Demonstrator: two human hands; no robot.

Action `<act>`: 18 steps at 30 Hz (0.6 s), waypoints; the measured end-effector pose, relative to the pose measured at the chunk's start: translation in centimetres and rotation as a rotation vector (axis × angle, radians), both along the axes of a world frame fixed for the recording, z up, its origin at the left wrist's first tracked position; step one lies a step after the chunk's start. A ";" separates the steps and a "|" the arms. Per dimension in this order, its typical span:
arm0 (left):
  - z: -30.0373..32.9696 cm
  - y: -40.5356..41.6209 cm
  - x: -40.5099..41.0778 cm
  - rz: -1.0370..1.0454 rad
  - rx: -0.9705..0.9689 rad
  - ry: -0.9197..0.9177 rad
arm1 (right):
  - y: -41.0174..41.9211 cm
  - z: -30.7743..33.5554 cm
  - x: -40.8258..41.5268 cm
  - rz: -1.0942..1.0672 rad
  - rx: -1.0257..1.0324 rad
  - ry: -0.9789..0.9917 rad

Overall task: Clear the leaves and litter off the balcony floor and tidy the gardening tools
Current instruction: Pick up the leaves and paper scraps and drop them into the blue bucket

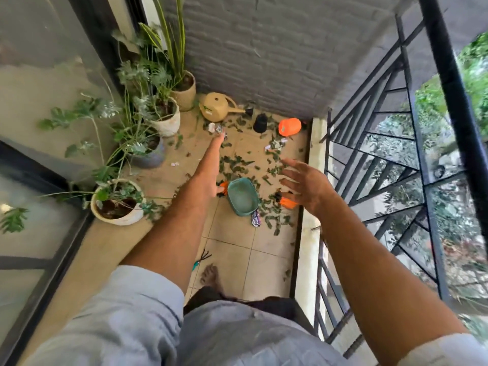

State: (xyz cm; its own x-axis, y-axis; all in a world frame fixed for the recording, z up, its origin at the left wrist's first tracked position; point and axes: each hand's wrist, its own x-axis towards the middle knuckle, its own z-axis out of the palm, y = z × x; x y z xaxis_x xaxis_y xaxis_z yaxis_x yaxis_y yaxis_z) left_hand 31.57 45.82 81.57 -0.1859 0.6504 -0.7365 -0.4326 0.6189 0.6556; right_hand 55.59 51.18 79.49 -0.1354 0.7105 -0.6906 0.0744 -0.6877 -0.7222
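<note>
Tiled floor point(266, 262), five potted plants point(118, 202), two hands point(309, 186)

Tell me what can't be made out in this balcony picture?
Head view only:
- Orange-handled tool: mostly behind the left forearm.
- Second orange object: partly behind the right hand.
- Left hand: blurred, fingertips unclear against crumpled litter.
- Small black-pronged hand rake: handle partly hidden by the left arm.
</note>
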 end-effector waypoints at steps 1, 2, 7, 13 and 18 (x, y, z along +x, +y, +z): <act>-0.4 0.8 0.2 -0.003 -0.002 -0.006 | 0.6 -0.4 0.5 -0.008 -0.013 0.001; -0.7 1.3 0.3 -0.001 -0.012 -0.008 | 1.0 -0.7 0.9 -0.015 -0.024 0.000; -2.5 3.2 1.5 0.039 -0.071 -0.009 | 3.9 -2.2 2.7 0.007 -0.062 -0.038; -4.5 3.8 2.6 0.118 -0.135 0.076 | 8.1 -5.0 2.9 0.144 -0.094 -0.045; -10.2 4.4 4.2 0.190 -0.246 0.077 | 10.2 -11.0 2.2 0.227 -0.094 -0.058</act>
State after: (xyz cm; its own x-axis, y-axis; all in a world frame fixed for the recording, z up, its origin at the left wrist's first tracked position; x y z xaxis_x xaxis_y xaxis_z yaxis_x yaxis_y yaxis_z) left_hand 35.75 50.19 71.42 -0.3484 0.4032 -0.8462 -0.5100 0.6759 0.5320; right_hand 57.75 61.39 68.49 -0.2422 0.5987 -0.7635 0.2746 -0.7124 -0.6458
